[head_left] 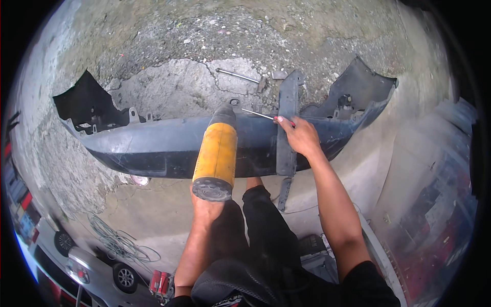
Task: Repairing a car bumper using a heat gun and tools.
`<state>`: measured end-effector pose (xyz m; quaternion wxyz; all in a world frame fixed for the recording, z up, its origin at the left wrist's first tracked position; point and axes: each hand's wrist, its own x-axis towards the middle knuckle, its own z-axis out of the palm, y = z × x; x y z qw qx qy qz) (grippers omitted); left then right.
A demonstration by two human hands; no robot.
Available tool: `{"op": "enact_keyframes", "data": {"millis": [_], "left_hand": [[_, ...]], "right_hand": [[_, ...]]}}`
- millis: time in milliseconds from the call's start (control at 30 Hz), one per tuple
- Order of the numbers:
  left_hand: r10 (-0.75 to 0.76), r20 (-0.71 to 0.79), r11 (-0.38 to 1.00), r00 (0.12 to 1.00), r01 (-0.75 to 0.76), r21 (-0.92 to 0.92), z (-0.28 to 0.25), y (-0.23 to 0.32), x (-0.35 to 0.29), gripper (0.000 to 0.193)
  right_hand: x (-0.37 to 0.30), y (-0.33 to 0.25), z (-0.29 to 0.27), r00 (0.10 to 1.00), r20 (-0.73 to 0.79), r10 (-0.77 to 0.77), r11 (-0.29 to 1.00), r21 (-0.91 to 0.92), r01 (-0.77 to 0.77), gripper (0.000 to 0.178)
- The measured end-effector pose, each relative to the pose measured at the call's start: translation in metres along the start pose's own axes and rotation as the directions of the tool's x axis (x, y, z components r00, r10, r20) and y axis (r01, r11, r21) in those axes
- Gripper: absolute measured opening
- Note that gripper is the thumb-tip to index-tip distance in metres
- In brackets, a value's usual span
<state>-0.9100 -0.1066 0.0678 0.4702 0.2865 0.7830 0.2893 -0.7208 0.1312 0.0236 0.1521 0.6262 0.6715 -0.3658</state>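
A dark car bumper (153, 140) lies across the ground in front of me, its two ends curving away. My left hand (207, 207) holds a yellow heat gun (216, 153) from below; the body hides most of its fingers. The gun's dark nozzle is over the bumper's far edge. My right hand (303, 135) grips a screwdriver (257, 113) by its red handle, the metal shaft pointing left toward the nozzle. Beneath this hand a long dark plastic strip (287, 153) lies crosswise over the bumper. I cannot tell whether the screwdriver's tip touches anything.
A metal rod-like tool (238, 75) with a blocky end lies on the broken concrete beyond the bumper. Coiled hose (120, 240) rests at the lower left, near a silver car (97, 271) and a red object (159, 281). Plastic sheeting (429, 204) covers something at the right.
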Motion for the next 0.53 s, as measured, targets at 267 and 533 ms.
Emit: {"op": "enact_keyframes", "data": {"millis": [267, 533], "left_hand": [[0.083, 0.083, 0.914, 0.993, -0.109, 0.390, -0.008, 0.022, -0.001, 0.033], [0.098, 0.147, 0.920, 0.984, -0.146, 0.364, -0.007, 0.024, -0.003, 0.040]], "right_hand": [[0.007, -0.001, 0.001, 1.000, -0.031, -0.004, 1.000, 0.015, 0.005, 0.068], [0.012, 0.002, 0.000, 0.999, -0.031, -0.007, 1.000, 0.024, 0.008, 0.069]]}}
